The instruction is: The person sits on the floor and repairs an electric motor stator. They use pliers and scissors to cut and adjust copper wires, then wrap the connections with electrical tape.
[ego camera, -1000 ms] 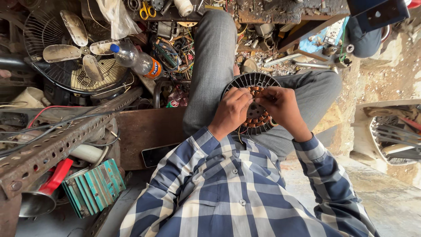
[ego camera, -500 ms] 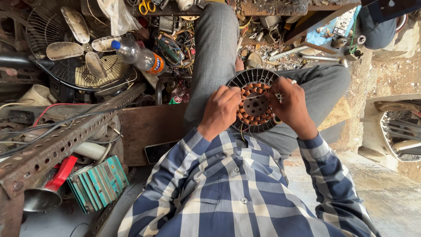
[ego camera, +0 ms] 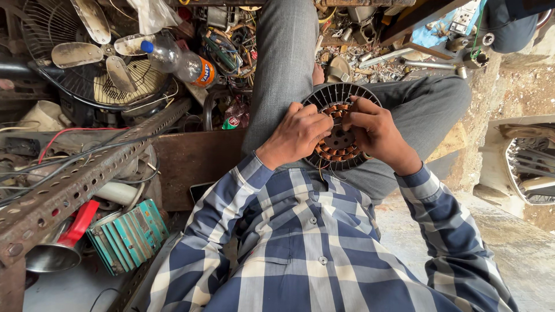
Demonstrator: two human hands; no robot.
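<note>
Soft daylight, sharp, edges perhaps warped.

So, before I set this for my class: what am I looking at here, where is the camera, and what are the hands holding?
The camera sits on the person's head and looks straight down, so you see their checked shirt and grey trousers. No machine here: two bare hands. The left hand and right hand hold a round motor part, a black ribbed ring with copper wire coils inside, resting on the lap. To their left lies workshop clutter: a fan with metal blades, a plastic bottle and a perforated metal bar.
</note>
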